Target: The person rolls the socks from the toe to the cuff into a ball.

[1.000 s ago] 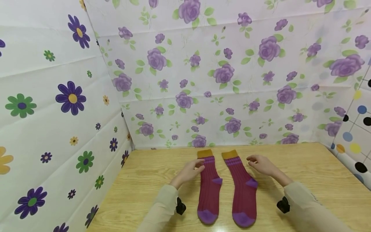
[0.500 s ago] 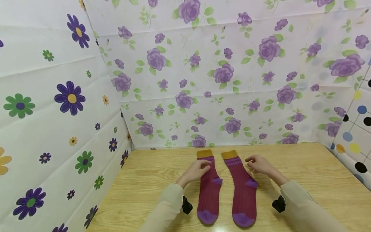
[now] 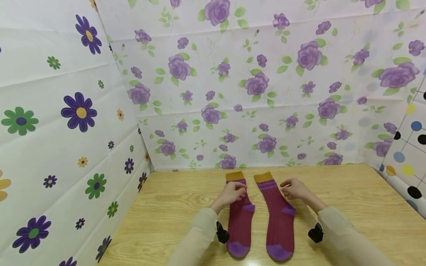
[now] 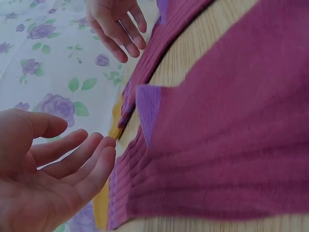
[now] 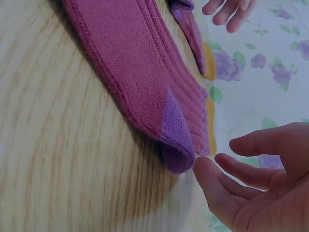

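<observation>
Two maroon socks with purple heels and toes and mustard cuffs lie flat, side by side, on the wooden table. Over the upper leg of the left sock point(image 3: 239, 225) hovers my left hand point(image 3: 231, 194), its fingers loosely bent and holding nothing. My right hand point(image 3: 296, 190) is just right of the right sock point(image 3: 279, 225), near its leg, with relaxed fingers and nothing in them. In the right wrist view, the right sock's purple heel point(image 5: 176, 130) curls up slightly off the table, close to my fingertips. Whether any fingertip touches it, I cannot tell.
The wooden table point(image 3: 179, 207) runs back to a white wall sheet point(image 3: 233, 88) printed with purple roses. A flower-patterned sheet point(image 3: 66, 155) hangs on the left, and a dotted sheet point(image 3: 407, 155) on the right. Each wrist wears a black device point(image 3: 222, 232).
My left hand has moved right, from the left sock's edge to over its leg. My right hand has drifted slightly left toward the right sock. Both socks lie as before.
</observation>
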The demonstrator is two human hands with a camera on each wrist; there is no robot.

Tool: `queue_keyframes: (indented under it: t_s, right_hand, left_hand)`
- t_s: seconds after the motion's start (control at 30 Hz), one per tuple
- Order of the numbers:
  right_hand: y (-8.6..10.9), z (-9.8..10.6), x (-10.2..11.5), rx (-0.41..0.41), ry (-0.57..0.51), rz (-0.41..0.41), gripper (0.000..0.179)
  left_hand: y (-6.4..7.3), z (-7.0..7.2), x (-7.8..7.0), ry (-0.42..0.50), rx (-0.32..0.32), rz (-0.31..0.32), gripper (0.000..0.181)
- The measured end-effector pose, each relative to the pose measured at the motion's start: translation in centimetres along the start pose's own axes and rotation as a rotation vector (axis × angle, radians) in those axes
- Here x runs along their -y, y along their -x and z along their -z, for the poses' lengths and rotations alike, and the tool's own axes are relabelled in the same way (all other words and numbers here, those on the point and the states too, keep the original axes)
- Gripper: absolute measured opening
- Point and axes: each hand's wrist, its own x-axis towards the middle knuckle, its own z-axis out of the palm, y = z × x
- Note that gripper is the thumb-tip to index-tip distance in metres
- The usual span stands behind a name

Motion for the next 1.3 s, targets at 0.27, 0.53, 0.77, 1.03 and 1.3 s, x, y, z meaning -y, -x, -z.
queue_keyframes:
  t_s: [0.27,0.53,0.77,1.03,1.3]
  right_hand:
    - [-0.2,-0.4,0.1,-0.036,0.041,-0.018,0.037]
    - [-0.4,-1.1,0.1,-0.081,0.109,-0.016,0.039]
    - [-0.6,-1.6,0.1,-0.143,0.201,-0.036,0.047]
    - [-0.7,-2.1,0.0,-0.192,0.241,-0.047,0.043]
    - [-1.2,-2.4,0.1,-0.163,0.176,-0.077,0.022]
  left_hand:
    - [-0.5,-1.2,-0.6,0.185,0.032,0.063,0.034]
    - [-0.6,-2.3,-1.3,0.205,0.064,0.097,0.034]
    - [-0.9,-3.2,-1.3,0.220,0.102,0.115,0.040]
    - [-1.4,-4.5,-1.2,0.221,0.173,0.140,0.050]
    - [-1.6,-5.5,-1.3,0.326,0.164,0.206,0.054]
